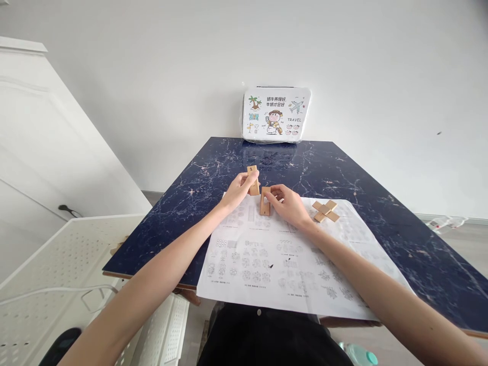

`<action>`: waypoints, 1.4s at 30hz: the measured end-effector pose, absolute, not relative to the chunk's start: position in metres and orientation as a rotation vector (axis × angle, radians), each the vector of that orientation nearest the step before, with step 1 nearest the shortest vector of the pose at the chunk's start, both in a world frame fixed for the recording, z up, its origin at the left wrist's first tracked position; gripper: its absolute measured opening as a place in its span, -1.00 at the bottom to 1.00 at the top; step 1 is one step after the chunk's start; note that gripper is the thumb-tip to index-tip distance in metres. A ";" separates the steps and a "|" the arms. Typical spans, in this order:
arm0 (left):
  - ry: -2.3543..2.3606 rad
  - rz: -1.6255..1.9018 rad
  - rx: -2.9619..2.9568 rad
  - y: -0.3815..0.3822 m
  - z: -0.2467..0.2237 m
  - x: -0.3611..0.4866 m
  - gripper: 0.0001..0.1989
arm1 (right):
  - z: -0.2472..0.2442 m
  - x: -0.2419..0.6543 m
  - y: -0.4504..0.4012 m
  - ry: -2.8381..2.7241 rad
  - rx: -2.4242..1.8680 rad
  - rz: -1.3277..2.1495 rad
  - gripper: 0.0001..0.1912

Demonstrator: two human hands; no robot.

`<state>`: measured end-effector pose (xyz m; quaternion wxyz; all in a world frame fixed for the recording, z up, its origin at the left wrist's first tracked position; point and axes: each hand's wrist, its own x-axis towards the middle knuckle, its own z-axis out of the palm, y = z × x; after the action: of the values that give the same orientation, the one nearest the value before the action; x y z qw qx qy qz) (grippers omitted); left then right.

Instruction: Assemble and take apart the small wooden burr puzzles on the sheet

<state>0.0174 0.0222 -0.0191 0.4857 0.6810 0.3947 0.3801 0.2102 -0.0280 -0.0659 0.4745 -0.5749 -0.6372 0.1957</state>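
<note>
My left hand (240, 190) is closed on a wooden puzzle piece (252, 190) marked "2", tilted up above the far edge of the sheet. Just right of it, my right hand (286, 202) grips another wooden piece (265, 209) marked "1" between thumb and fingers. The two pieces are close together; whether they touch I cannot tell. Farther right, several flat wooden pieces crossed into an X shape (325, 209) lie on the printed paper sheet (244, 292), which carries rows of assembly drawings.
A dark blue marble-patterned table (183, 203) bears the sheet. At its back, a white cartoon-printed case (276, 114) leans against the wall. White perforated shelving (57, 254) with a cable stands at the left. A bottle (360, 355) is below the front edge.
</note>
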 end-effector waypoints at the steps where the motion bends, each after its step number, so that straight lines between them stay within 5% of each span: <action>1: 0.951 0.920 1.654 0.022 -0.019 0.018 -0.35 | -0.066 0.210 -0.028 -1.555 -1.408 0.466 -0.67; 6: 0.912 0.901 1.654 0.024 -0.022 0.018 -0.34 | -0.065 0.209 -0.030 -1.546 -1.357 0.408 -0.61; 14: 0.799 0.842 1.636 0.024 -0.028 0.020 -0.36 | -0.055 0.200 -0.042 -1.834 -1.034 0.354 -0.09; 25: 0.701 0.735 1.679 0.020 -0.031 0.024 -0.39 | -0.054 0.202 -0.043 -1.820 -1.107 0.331 -0.53; 42: 0.693 0.777 1.682 0.019 -0.031 0.024 -0.39 | -0.058 0.202 -0.041 -1.804 -1.212 0.234 -0.46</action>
<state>0.0242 0.0195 -0.0307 0.5496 0.7103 0.2928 0.3281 0.2021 -0.0407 -0.0575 0.4599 -0.4925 -0.7327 0.0952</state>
